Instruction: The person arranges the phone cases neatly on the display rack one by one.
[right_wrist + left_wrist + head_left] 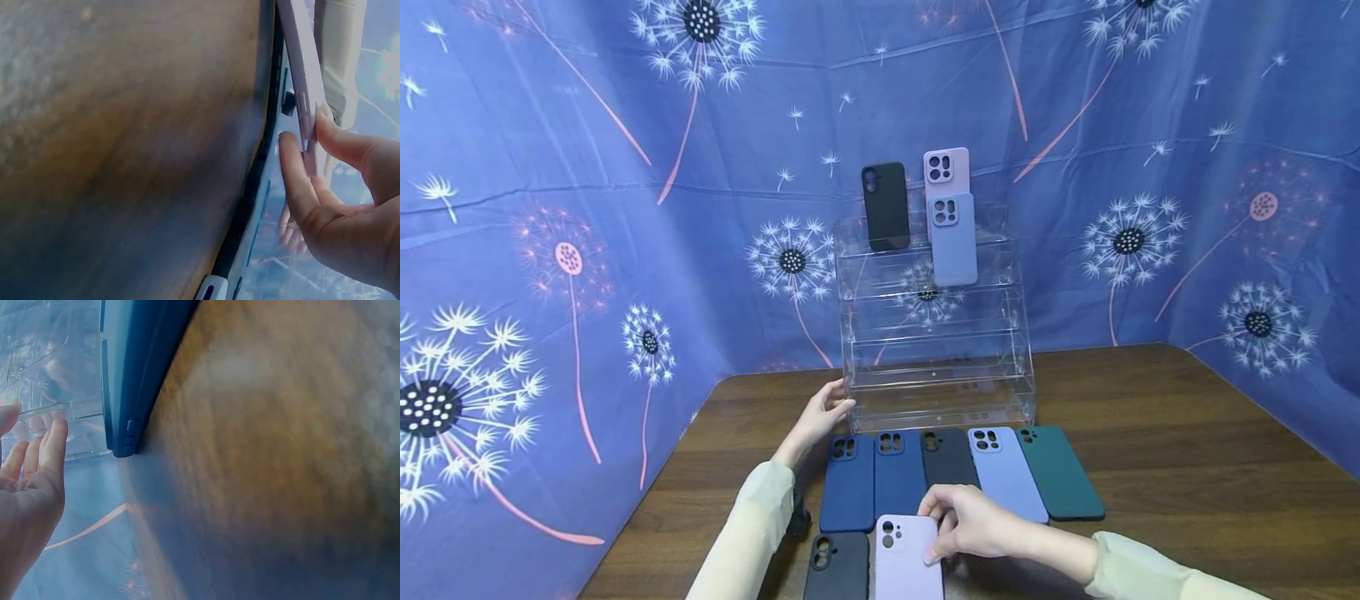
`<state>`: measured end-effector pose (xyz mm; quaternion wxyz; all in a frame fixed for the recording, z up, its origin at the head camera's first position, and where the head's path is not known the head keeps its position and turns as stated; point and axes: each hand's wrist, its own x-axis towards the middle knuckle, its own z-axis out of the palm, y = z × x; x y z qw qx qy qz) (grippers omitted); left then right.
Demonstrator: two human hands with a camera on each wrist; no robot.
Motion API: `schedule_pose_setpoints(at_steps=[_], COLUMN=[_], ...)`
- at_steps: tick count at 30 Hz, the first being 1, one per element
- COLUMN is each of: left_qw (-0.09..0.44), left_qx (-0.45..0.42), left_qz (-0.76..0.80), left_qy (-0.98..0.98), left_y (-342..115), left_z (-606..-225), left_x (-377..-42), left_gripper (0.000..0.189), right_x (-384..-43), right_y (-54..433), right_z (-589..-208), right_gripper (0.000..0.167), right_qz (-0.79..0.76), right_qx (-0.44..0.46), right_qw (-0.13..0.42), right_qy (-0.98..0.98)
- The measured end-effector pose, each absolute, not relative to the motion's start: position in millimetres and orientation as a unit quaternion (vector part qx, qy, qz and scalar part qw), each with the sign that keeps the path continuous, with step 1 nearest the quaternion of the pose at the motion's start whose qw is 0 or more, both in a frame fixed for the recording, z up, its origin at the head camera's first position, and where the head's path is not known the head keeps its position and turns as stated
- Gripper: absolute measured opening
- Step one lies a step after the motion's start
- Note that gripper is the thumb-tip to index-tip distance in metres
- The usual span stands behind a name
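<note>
My right hand [970, 521] pinches the right edge of a pale lilac phone case [908, 554] between thumb and fingers. In the right wrist view that case stands edge-on, raised from the table. At the lower left of a clear acrylic display rack [936, 379], my left hand [822, 417] rests with fairly straight fingers against the side. On the rack's upper tiers stand a black case [886, 208], a pink case [946, 171] and a light blue case [955, 250] that partly covers the pink one.
In front of the rack lie two navy cases [847, 492], a black case [947, 458], a periwinkle case [1011, 475] and a green case [1063, 475]. Another black case [838, 567] lies nearer. A blue dandelion-print cloth [1037, 108] hangs behind the wooden table [1187, 450].
</note>
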<state>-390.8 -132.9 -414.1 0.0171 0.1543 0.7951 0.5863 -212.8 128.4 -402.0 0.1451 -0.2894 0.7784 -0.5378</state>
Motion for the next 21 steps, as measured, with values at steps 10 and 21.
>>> schedule_pose_setpoints(at_steps=[10, 21], left_qw=[0.013, 0.001], left_qx=[0.158, 0.155], left_qz=[0.592, 0.588], left_qy=[0.79, 0.794], left_y=[-131, -131], left_z=[-412, -416], left_x=[-389, -391], left_gripper=[0.055, 0.052], right_x=[-220, -226], right_y=[137, 145], right_z=[-380, -358], right_gripper=[0.032, 0.03], right_qz=[-0.589, -0.576], right_qx=[-0.259, -0.257], right_qw=[0.16, 0.11], right_qy=[0.749, 0.768])
